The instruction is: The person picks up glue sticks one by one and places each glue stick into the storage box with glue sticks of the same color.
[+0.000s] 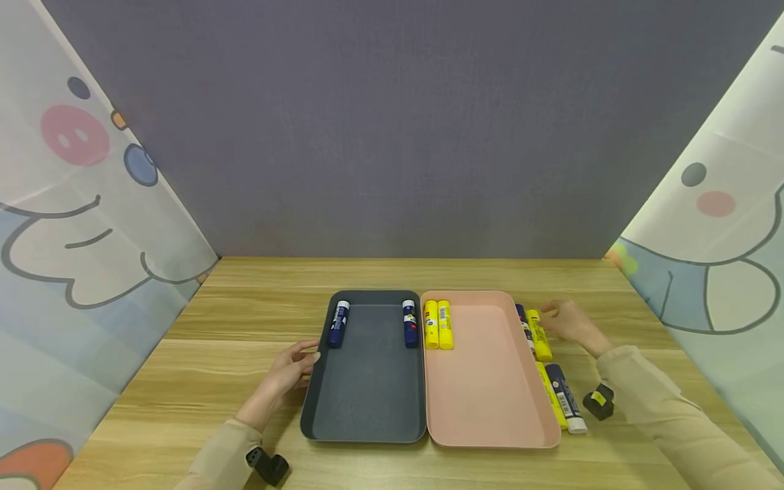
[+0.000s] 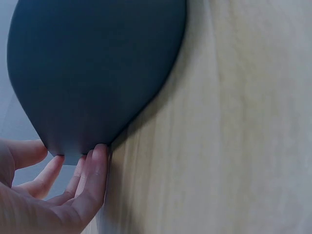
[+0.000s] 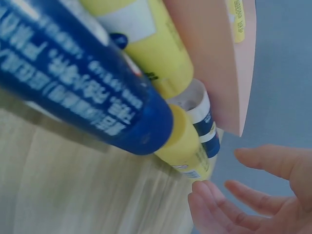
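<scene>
My left hand (image 1: pixel 286 371) rests its fingertips against the left wall of the dark grey tray (image 1: pixel 367 401); the left wrist view shows thumb and fingers (image 2: pixel 100 158) spread along that wall. To the right of the pink tray (image 1: pixel 490 401), my right hand (image 1: pixel 566 321) reaches to the upper end of a yellow glue stick (image 1: pixel 539 337). In the right wrist view its thumb and fingers (image 3: pixel 207 195) are parted, with nothing between them, fingertips close to the yellow glue stick (image 3: pixel 183 146). A navy glue stick (image 1: pixel 524 323) lies between that one and the pink tray.
Nearer, another yellow glue stick (image 1: pixel 551 395) and a larger navy one (image 1: pixel 566 398) lie beside the pink tray. Two navy glue sticks (image 1: pixel 339 325) are in the grey tray, and two yellow ones (image 1: pixel 431 325) in the pink. A grey panel (image 1: pixel 404 136) stands behind the wooden table (image 1: pixel 245 292).
</scene>
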Demonstrator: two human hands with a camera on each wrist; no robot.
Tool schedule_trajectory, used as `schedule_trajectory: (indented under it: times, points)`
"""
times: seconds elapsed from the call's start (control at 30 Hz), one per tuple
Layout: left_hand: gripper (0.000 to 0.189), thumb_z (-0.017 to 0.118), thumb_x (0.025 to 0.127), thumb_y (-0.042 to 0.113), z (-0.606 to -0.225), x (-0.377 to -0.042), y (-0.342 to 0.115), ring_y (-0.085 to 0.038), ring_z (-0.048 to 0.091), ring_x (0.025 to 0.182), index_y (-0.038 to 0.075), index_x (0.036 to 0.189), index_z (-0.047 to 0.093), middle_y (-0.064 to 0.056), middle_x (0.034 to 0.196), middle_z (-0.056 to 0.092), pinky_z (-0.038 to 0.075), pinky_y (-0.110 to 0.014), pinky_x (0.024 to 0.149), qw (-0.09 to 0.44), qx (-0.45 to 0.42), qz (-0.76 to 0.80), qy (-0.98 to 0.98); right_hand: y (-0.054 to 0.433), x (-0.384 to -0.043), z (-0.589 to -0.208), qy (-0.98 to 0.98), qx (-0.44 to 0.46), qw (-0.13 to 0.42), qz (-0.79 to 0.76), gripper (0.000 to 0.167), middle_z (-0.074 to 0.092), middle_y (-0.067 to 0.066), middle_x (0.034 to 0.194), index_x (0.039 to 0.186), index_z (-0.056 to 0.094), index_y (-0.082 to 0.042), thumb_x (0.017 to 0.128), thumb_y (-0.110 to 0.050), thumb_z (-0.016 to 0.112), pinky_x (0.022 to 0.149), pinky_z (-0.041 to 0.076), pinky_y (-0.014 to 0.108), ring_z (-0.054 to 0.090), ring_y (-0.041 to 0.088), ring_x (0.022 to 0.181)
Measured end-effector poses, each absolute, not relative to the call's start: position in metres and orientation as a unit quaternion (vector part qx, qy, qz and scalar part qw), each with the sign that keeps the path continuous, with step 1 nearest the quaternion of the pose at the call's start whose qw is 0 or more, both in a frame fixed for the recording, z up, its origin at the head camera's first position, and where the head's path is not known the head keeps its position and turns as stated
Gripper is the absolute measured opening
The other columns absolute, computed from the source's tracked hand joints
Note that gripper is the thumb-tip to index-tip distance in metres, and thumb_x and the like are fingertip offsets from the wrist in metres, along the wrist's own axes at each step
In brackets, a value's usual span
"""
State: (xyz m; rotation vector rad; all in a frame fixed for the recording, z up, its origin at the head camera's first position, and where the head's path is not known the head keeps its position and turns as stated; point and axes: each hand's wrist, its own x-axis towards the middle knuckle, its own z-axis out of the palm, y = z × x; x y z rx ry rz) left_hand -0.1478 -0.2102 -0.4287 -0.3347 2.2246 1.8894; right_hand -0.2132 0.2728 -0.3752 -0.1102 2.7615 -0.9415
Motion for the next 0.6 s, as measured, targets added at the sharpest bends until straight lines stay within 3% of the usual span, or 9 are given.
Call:
schedule_trajectory:
  times: [0.23, 0.6]
  points:
    - [0.039, 0.050, 0.090, 0.009, -0.429, -0.148, -0.210, -0.014, 0.059, 0.073, -0.002, 0.126, 0.041, -0.016, 0.104, 0.052, 0.049, -0.030, 0.062, 0.099, -0.116, 0.640, 0.753, 0.275, -0.214, -0.383, 0.935, -0.027, 0.127, -0.329, 0.045, 0.058, 0.017, 0.075, 0.114, 0.040, 0.021, 0.083, -0.009, 0.052, 0.057, 0.050, 0.034, 0.055, 0.019, 0.062]
    - [0.039, 0.050, 0.090, 0.009, -0.429, -0.148, -0.210, -0.014, 0.059, 0.072, -0.002, 0.126, 0.042, -0.018, 0.105, 0.051, 0.049, -0.031, 0.062, 0.098, -0.113, 0.634, 0.759, 0.278, -0.212, -0.387, 0.927, -0.005, 0.153, -0.343, 0.049, 0.055, 0.019, 0.075, 0.116, 0.035, 0.023, 0.084, -0.010, 0.052, 0.058, 0.051, 0.033, 0.054, 0.018, 0.059]
